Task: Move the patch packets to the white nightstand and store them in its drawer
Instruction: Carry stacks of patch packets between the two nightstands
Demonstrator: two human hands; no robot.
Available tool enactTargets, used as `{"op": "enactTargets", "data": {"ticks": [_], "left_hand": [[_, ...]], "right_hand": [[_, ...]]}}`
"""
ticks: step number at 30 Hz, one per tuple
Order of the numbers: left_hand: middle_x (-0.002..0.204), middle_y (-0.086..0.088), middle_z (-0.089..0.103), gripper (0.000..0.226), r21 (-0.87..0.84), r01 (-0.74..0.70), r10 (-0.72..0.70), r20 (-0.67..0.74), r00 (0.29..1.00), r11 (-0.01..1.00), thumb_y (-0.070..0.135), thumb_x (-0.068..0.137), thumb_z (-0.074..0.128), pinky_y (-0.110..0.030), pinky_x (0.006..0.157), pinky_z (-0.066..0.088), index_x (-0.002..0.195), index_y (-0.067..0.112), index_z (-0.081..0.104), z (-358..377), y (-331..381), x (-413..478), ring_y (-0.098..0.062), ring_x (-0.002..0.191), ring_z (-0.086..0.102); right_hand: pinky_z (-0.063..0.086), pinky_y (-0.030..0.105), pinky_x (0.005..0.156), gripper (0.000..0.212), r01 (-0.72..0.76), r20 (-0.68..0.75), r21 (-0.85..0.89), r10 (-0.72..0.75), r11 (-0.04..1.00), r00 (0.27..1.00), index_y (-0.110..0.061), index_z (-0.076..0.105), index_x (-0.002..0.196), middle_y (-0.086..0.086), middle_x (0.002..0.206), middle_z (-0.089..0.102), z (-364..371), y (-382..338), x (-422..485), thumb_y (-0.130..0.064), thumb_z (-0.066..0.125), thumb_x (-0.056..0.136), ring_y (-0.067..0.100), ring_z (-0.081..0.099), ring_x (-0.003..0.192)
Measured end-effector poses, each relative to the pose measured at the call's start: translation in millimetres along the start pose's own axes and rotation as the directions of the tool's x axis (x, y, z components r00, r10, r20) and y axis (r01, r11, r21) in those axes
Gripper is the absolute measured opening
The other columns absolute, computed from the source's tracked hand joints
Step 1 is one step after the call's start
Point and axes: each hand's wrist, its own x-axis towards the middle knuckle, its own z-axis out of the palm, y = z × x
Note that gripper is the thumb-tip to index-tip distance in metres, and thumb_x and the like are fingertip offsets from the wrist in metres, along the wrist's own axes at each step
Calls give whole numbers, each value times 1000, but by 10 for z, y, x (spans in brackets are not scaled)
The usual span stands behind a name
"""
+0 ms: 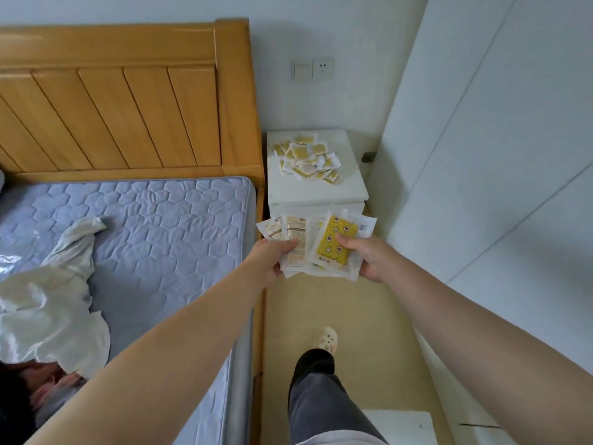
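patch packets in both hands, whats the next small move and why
Probably step forward and set the held packets on the white nightstand top beside the pile there: left hand and right hand both grip them, so neither can open anything yet.

The headboard (122, 117) is varnished wood with a soft sheen and visible grain. The mattress (167, 226) is quilted grey-blue cloth, matt. On it lies a crumpled white cloth (48, 303) — satiny, catching the light. The patch packets (333, 232) look like smooth film or coated paper, slightly glossy — white edges, yellow print. The nightstand (349, 184) is white, smooth and matt. The clog (327, 340) looks like moulded foam or plastic.
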Motion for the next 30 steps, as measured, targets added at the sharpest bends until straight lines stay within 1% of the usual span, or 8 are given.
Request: {"op": "enactTargets", "data": {"ticks": [8, 10, 13, 16, 20, 23, 26, 30], "left_hand": [[100, -8, 71, 17, -58, 103, -104, -11, 995, 993, 3, 88, 64, -41, 78, 56, 102, 13, 62, 883, 1209, 1961, -24, 90, 68], [105, -10, 71, 18, -108, 128, -130, -12, 991, 986, 2, 88, 63, -42, 84, 55, 104, 11, 64, 959, 1398, 2289, -26, 95, 69], [113, -13, 69, 27, -167, 146, -152, -21, 988, 975, -2, 89, 60, -45, 93, 52, 114, 6, 62, 976, 1605, 2749, -29, 104, 66], [115, -14, 67, 31, -170, 167, -179, -58, 982, 971, -6, 90, 57, -41, 83, 56, 119, 4, 60, 935, 1793, 3291, -29, 102, 66], [109, -14, 67, 33, -73, 203, -214, -193, 958, 976, -3, 88, 63, -44, 81, 56, 120, 2, 58, 895, 2084, 4217, -30, 93, 67], [112, -14, 66, 33, 125, 237, -190, -304, 934, 964, 3, 84, 69, -47, 88, 54, 116, 5, 59, 876, 2309, 4931, -32, 98, 65], [108, -9, 65, 32, 350, 224, -108, -323, 940, 910, 9, 82, 72, -38, 83, 53, 111, 9, 58, 861, 2497, 5530, -29, 97, 63], [124, -9, 61, 58, 486, 221, -69, -311, 948, 846, 13, 80, 75, -33, 80, 50, 132, 12, 50, 858, 2542, 6159, -27, 105, 60]], "right_hand": [[54, 45, 80, 27, -67, -91, 37, 70, 997, 993, -3, 64, 105, 13, 106, 69, -232, -1486, 1868, -8, 73, 79, 28, 67, 96], [55, 44, 78, 29, -98, -104, 40, 102, 994, 989, -2, 63, 107, 14, 107, 69, -250, -1724, 2192, -7, 72, 79, 28, 67, 96], [52, 46, 89, 30, -169, -116, 42, 173, 985, 978, -6, 64, 106, 12, 109, 70, -212, -1970, 2698, -9, 74, 79, 27, 67, 100], [47, 48, 99, 27, -210, -158, 35, 213, 977, 964, -10, 66, 100, 7, 107, 71, -142, -2143, 3275, -13, 78, 76, 25, 67, 101], [54, 41, 85, 21, -219, -242, 24, 218, 976, 945, -13, 64, 93, 3, 100, 70, -78, -2428, 4027, -13, 78, 77, 21, 67, 93], [54, 35, 74, 22, -242, -338, -1, 228, 970, 913, -14, 62, 88, 3, 96, 68, -105, -2620, 4640, -14, 80, 76, 20, 66, 86], [53, 43, 89, 28, -262, -441, -154, 171, 953, 881, -10, 61, 92, 7, 98, 67, -118, -2779, 5313, -20, 81, 75, 26, 65, 93], [48, 30, 68, 32, -307, -455, -451, 81, 838, 887, -5, 53, 98, 6, 79, 57, -55, -2919, 6048, -27, 71, 84, 22, 58, 77]]}}
